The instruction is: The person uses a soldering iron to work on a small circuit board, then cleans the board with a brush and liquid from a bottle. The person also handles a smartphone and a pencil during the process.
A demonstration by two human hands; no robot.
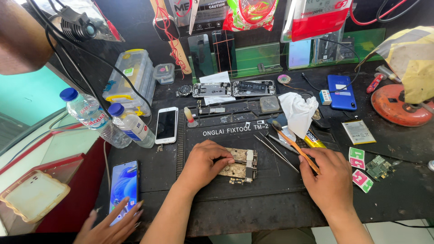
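My left hand [204, 163] presses down on an opened phone body [239, 165] with bare metal and small parts, which lies in the middle of a black work mat [217, 185]. My right hand [327, 175] rests to the right of the mat, closed around an orange-handled tool [294, 147] whose tip points up and left. Thin metal tweezers [276, 152] lie between the two hands. At the bottom left another person's hand [108, 225] touches a blue phone [123, 184] with a lit screen.
A white phone [166, 125] and two water bottles [90, 116] [134, 127] stand at the left. Behind the mat are two opened phones [235, 88], a crumpled tissue [298, 110] and a blue phone [341, 92]. A small circuit board [379, 167] and a red round base [398, 107] sit at the right.
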